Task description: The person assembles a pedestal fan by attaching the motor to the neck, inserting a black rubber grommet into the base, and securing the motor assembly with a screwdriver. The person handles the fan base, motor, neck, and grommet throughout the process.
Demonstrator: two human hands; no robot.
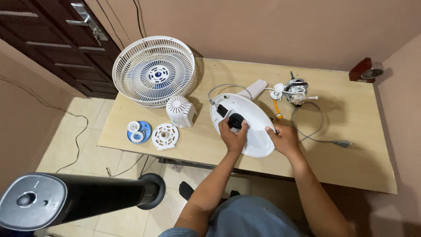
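here the person's left hand [233, 137] has its fingers closed round a black knob [237, 120] that sits on the white round fan base [256, 140], which lies tilted near the front middle of the pale wooden table [342, 162]. the right hand [285, 139] grips the base's right rim, fingers curled over the edge and thumb on top. a small black rectangular part [222, 110] sits on the base just left of the knob.

just beyond the base lies a white neck piece [256, 88], and past it the bare fan motor [296, 91] with a white fitting [277, 91] beside it. an orange-handled screwdriver [277, 109] lies between the motor and the right hand. a grey power cord [313, 131] loops from the motor across the table to a plug [344, 143] on the right.

on the table's left side the white fan grille [153, 70], with blue blades showing through it, leans over the back corner. in front of it stand a white vented motor cover [180, 111], a white round slotted disc [165, 136] and a blue disc [139, 131] with white small parts on it. a black tower fan [79, 199] lies in the lower left, above the tiled floor [74, 140].
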